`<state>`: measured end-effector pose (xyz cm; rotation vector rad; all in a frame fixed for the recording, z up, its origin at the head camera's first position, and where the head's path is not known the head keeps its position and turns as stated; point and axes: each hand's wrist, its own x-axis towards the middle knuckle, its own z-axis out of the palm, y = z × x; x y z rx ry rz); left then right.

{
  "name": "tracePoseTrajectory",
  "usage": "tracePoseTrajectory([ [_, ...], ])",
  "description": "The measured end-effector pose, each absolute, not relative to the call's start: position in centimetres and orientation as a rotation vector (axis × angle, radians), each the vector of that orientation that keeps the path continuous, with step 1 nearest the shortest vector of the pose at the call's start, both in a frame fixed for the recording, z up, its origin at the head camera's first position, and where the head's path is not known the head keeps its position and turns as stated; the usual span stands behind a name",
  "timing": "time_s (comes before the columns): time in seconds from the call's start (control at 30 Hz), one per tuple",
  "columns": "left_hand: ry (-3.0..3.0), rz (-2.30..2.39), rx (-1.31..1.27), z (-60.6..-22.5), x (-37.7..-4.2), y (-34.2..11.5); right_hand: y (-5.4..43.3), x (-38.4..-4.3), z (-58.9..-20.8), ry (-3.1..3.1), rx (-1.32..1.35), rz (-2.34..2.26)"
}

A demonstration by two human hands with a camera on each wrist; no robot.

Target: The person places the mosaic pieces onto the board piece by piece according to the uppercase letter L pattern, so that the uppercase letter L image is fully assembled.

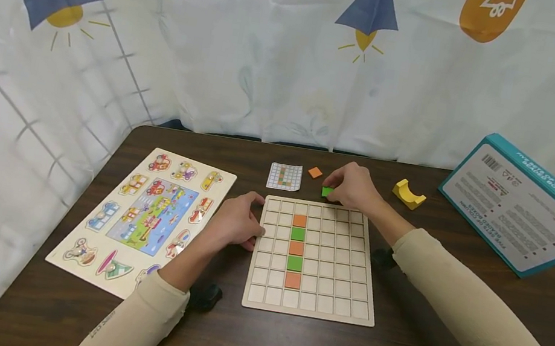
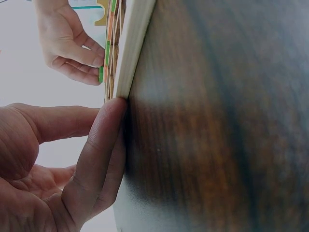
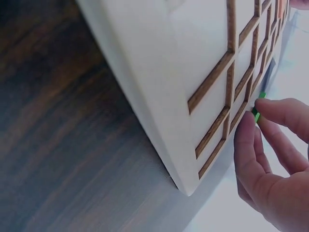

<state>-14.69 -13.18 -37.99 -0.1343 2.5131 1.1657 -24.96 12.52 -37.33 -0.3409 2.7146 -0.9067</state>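
Observation:
My right hand (image 1: pixel 353 187) pinches a green square tile (image 1: pixel 327 192) between thumb and fingers, just beyond the far edge of a wooden grid board (image 1: pixel 309 312). In the right wrist view the green tile (image 3: pixel 258 110) shows at the fingertips near the board's rim. Relaxed fingers of my left hand (image 1: pixel 237 221) touch the board's left edge; in the left wrist view a fingertip (image 2: pixel 116 108) meets the board's side (image 2: pixel 133 48). One column of the board holds orange tiles (image 1: pixel 295 248) and green tiles (image 1: pixel 298 234) alternating. An orange tile (image 1: pixel 315 172) lies loose on the table behind the board.
A small pattern card (image 1: pixel 284 177) lies behind the board. To the left is a picture puzzle board (image 1: pixel 131 259), partly under my left forearm. A yellow curved block (image 1: pixel 408 195) and a teal box (image 1: pixel 525 208) stand at the right. Behind the table hangs a patterned curtain (image 1: pixel 282 76).

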Motion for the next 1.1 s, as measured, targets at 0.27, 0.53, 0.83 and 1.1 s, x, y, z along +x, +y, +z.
tracePoseTrajectory([
  [0.27,2.509,1.166,-0.135,-38.0,-14.6,-13.2,12.7,-24.5,-37.0,2.707,-0.331,-0.942],
  [0.53,2.508,1.177,-0.132,-38.0,-14.7,-13.2,13.0,-23.5,-36.5,2.720,-0.374,-0.959],
  [0.83,2.507,1.161,-0.128,-37.8,-14.6,-13.2,13.2,-22.4,-36.2,2.704,-0.366,-0.975],
  [1.1,2.502,1.163,-0.126,-37.8,-14.6,-13.2,13.5,-21.6,-36.1,2.700,-0.386,-0.992],
])
